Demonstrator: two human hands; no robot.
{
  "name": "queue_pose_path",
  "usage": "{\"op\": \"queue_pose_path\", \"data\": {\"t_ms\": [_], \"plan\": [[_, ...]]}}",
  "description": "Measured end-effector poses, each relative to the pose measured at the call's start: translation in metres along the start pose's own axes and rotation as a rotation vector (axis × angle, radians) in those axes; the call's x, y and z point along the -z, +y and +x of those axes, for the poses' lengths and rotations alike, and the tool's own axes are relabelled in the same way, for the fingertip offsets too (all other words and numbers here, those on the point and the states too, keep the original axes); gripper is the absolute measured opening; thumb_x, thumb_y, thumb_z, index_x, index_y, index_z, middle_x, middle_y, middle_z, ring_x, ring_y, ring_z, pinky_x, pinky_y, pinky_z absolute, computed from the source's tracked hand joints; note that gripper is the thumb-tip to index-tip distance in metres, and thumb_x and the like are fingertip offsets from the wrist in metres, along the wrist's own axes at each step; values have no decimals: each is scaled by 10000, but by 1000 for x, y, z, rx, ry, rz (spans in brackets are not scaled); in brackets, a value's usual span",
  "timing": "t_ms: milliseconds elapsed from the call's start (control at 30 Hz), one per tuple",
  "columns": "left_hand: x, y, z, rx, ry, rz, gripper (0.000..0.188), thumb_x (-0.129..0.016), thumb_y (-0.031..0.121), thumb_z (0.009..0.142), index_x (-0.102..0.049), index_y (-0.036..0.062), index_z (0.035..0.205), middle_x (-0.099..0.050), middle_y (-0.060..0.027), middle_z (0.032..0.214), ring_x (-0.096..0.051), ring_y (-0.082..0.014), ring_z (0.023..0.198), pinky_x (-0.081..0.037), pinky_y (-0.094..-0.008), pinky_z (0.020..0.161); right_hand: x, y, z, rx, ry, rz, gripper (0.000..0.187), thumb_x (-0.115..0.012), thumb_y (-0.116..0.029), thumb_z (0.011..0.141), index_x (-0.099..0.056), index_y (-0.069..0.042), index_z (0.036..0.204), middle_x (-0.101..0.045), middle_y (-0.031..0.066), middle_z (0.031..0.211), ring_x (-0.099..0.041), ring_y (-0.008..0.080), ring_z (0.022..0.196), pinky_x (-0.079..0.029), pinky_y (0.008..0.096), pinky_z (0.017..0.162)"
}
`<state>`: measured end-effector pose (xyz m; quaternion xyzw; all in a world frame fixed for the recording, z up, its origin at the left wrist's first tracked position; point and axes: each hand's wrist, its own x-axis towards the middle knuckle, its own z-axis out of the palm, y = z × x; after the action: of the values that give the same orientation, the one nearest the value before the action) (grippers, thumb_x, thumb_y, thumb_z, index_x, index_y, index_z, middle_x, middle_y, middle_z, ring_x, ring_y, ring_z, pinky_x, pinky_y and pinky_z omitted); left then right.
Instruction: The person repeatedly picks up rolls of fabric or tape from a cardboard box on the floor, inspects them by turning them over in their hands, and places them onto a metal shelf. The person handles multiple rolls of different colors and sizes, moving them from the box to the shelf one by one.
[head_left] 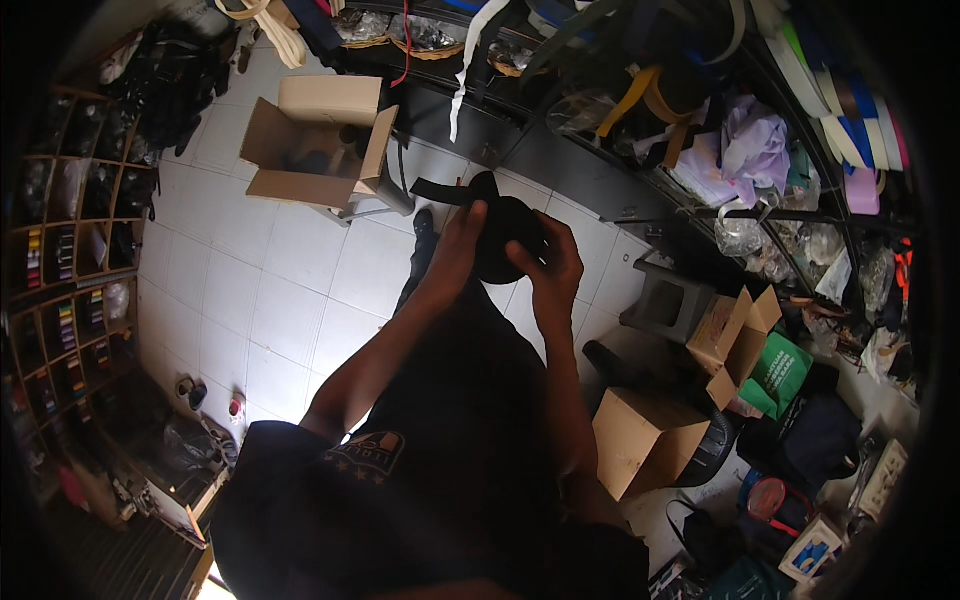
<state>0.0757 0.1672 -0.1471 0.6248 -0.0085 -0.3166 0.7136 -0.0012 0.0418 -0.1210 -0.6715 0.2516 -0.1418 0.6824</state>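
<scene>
Seen from the head camera, a person in a dark shirt point(450, 480) stands over a pale tiled floor point(290, 300), holding a black roll point(505, 240) of what looks like strap out in front of the body. The roll sits between the two hands, touching both. The left hand point(458, 240) is closed against its left side, fingertips near the upper edge; how its fingers lie behind is hidden. The right hand point(553, 268) pinches the right rim, thumb on the near face and fingers curled around the edge. A loose black end point(438, 191) juts left from the roll, beyond the left hand.

Far left of the hands, an open cardboard box point(300, 188) rests on a grey seat point(388, 192). To the right stands a grey stool point(665, 300), with a smaller open carton point(718, 332), a green bag point(777, 372) and, nearer the person, a larger carton point(625, 440). A white strip point(470, 70) hangs at the far side; lilac material point(745, 145) lies bunched at far right.
</scene>
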Motion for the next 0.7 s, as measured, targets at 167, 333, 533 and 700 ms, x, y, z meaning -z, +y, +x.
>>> {"op": "queue_pose_path", "data": {"t_ms": [167, 333, 533, 700], "plan": [[-33, 24, -41, 31, -145, 283, 621, -449, 522, 1023, -547, -57, 1225, -633, -170, 1107, -586, -208, 1046, -450, -325, 924, 63, -1, -28, -74, -242, -73, 494, -798, -155, 824, -635, -69, 1282, -629, 58, 1164, -618, 137, 908, -494, 264, 818], [-47, -4, -43, -21, -171, 252, 568, -461, 496, 1025, -567, -53, 1123, -632, -155, 989, -589, -207, 964, -454, -343, 874, 74, 4, -52, 32, -65, -29, 563, -793, -189, 836, -579, -71, 1343, -568, 90, 1230, -607, 176, 1045, -508, 295, 872], [-75, -22, -40, -133, 28, 134, 586, -445, 518, 1026, -568, -49, 1109, -619, -143, 950, -575, -206, 896, -454, -341, 824, 44, 21, -75, 125, 405, 142, 639, -828, -167, 810, -510, -1, 1339, -572, 151, 1245, -618, 238, 1085, -548, 339, 901], [-68, 6, -34, 46, -214, 228, 610, -490, 548, 998, -575, -40, 1136, -631, -128, 982, -586, -199, 930, -462, -336, 847, 76, -4, -64, 30, 127, 66, 542, -814, -143, 817, -585, 6, 1286, -646, 120, 1135, -634, 191, 1012, -535, 302, 884]]}}
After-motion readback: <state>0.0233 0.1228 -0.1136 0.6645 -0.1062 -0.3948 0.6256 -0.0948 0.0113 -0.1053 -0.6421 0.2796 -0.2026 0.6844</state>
